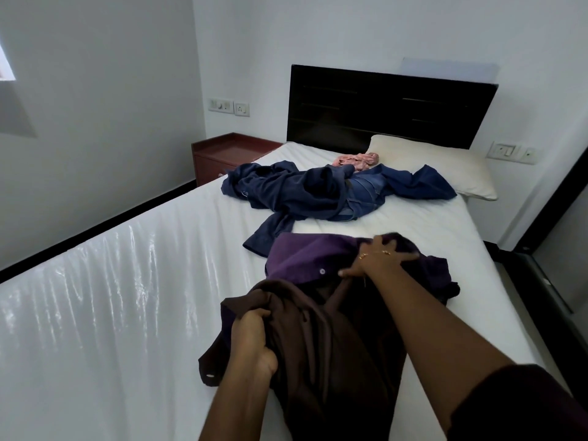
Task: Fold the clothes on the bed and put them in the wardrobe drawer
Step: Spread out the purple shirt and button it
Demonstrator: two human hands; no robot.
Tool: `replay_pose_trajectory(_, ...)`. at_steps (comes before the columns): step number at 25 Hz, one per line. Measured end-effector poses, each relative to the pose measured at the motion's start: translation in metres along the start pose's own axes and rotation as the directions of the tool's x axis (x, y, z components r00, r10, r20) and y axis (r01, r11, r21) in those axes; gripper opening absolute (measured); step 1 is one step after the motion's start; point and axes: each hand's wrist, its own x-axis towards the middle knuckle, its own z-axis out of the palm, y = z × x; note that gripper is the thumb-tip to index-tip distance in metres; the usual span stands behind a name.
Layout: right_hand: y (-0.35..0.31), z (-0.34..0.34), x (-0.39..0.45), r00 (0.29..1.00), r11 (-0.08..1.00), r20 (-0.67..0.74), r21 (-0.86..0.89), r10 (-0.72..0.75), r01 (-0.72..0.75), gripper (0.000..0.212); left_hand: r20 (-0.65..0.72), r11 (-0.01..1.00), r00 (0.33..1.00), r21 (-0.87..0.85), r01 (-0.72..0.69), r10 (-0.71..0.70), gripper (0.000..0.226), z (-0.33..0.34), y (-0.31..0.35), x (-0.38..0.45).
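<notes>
My left hand (254,338) gripped the brown garment (324,338); my right hand (378,259) clutched the purple shirt (302,259); best separated first, then spread flat on the bed (127,297)

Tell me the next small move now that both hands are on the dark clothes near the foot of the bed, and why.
Probably pull the purple shirt clear of the brown garment and spread it flat on the white sheet. The right hand has a grip on the shirt, the left hand bunches the brown cloth, and the two overlap in a crumpled heap, so neither can be folded yet.
</notes>
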Motion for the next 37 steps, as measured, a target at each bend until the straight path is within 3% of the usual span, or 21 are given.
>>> replay_pose_trajectory(2,0.019,0.043,0.012,0.973,0.975,0.163,0.124,0.162,-0.183,0.081,0.001,1.0,1.0,0.02,0.001,-0.001,0.031,0.003,-0.002,-0.001)
replay_pose_trajectory(3,0.026,0.06,0.013,0.966,0.944,0.135,0.22,0.219,-0.245,0.069,0.003,1.0,1.0,0.028,-0.005,0.005,0.031,0.003,-0.003,0.001)
replay_pose_trajectory(7,0.049,0.049,0.017,0.966,0.855,-0.104,0.495,0.236,-0.155,0.039,0.012,0.998,1.0,0.063,-0.026,0.025,0.028,0.006,-0.006,-0.002)
replay_pose_trajectory(8,0.058,0.039,0.023,0.947,0.753,-0.113,0.638,0.302,-0.164,0.037,0.016,0.998,1.0,0.069,-0.012,0.011,0.03,0.006,-0.005,-0.003)
replay_pose_trajectory(10,0.078,0.018,0.026,0.863,0.395,-0.072,0.906,0.5,-0.153,0.035,0.036,0.996,0.999,0.094,0.006,-0.009,0.031,0.006,-0.002,-0.005)
replay_pose_trajectory(12,0.089,-0.001,0.019,0.821,0.088,-0.028,0.996,0.571,-0.027,0.035,0.065,0.988,0.998,0.152,-0.028,0.018,0.026,0.008,-0.001,-0.008)
replay_pose_trajectory(15,0.074,-0.023,-0.005,0.969,-0.071,0.012,0.997,0.247,0.006,0.03,0.106,0.987,0.994,0.152,-0.056,0.04,0.025,0.012,-0.002,-0.01)
replay_pose_trajectory(16,0.064,-0.022,-0.016,0.993,0.005,0.062,0.998,0.097,-0.063,0.027,0.12,0.989,0.992,0.138,-0.059,0.042,0.026,0.012,-0.005,-0.011)
replay_pose_trajectory(17,0.056,-0.017,-0.024,0.994,0.242,0.103,0.966,-0.034,-0.092,0.026,0.132,0.991,0.991,0.126,-0.054,0.037,0.027,0.012,-0.007,-0.012)
replay_pose_trajectory(18,0.048,-0.008,-0.031,0.978,0.585,0.15,0.81,-0.146,-0.037,0.028,0.138,0.992,0.99,0.118,-0.04,0.023,0.027,0.012,-0.009,-0.016)
replay_pose_trajectory(19,0.043,0.0,-0.037,0.964,0.868,0.19,0.492,-0.188,0.072,0.033,0.166,0.994,0.986,0.109,-0.019,0.001,0.024,0.013,-0.01,-0.023)
replay_pose_trajectory(20,0.037,0.009,-0.04,0.973,0.964,0.124,0.21,-0.194,0.165,0.039,0.217,0.996,0.976,0.086,0.001,-0.02,0.024,0.013,-0.01,-0.03)
replay_pose_trajectory(21,0.031,0.012,-0.05,0.973,0.967,-0.008,0.108,-0.229,0.229,0.042,0.294,0.999,0.956,0.035,0.01,-0.02,0.029,0.015,-0.008,-0.038)
replay_pose_trajectory(23,0.026,0.011,-0.073,0.879,0.818,-0.271,0.335,-0.392,0.467,0.039,0.451,0.993,0.891,-0.122,-0.004,0.059,0.03,0.019,-0.002,-0.057)
replay_pose_trajectory(24,0.025,0.009,-0.085,0.857,0.594,-0.332,0.619,-0.394,0.514,0.036,0.511,0.985,0.853,-0.169,-0.026,0.11,0.026,0.021,0.001,-0.068)
replay_pose_trajectory(26,0.029,0.004,-0.112,0.896,0.164,-0.153,0.957,-0.417,0.24,0.036,0.546,0.991,0.828,-0.11,-0.081,0.128,0.042,0.024,0.004,-0.085)
replay_pose_trajectory(28,0.045,0.001,-0.133,0.871,0.097,-0.047,0.989,-0.489,0.108,0.043,0.484,0.997,0.872,-0.039,-0.065,0.076,0.059,0.027,0.0,-0.087)
replay_pose_trajectory(29,0.052,-0.002,-0.14,0.88,0.05,-0.085,0.991,-0.467,0.122,0.041,0.45,0.998,0.891,-0.047,-0.038,0.055,0.059,0.027,-0.002,-0.085)
replay_pose_trajectory(32,0.077,-0.012,-0.166,0.906,-0.287,-0.204,0.953,-0.37,0.097,0.026,0.336,0.993,0.936,-0.086,-0.086,0.11,0.025,0.025,-0.01,-0.09)
replay_pose_trajectory(34,0.093,-0.011,-0.184,0.869,-0.431,-0.229,0.902,-0.44,0.019,0.025,0.35,0.994,0.931,-0.077,-0.077,0.1,0.024,0.024,-0.013,-0.093)
replay_pose_trajectory(37,0.102,-0.009,-0.21,0.804,-0.317,-0.1,0.942,-0.586,-0.113,0.015,0.615,0.991,0.789,-0.096,0.097,-0.017,0.032,0.024,-0.013,-0.119)
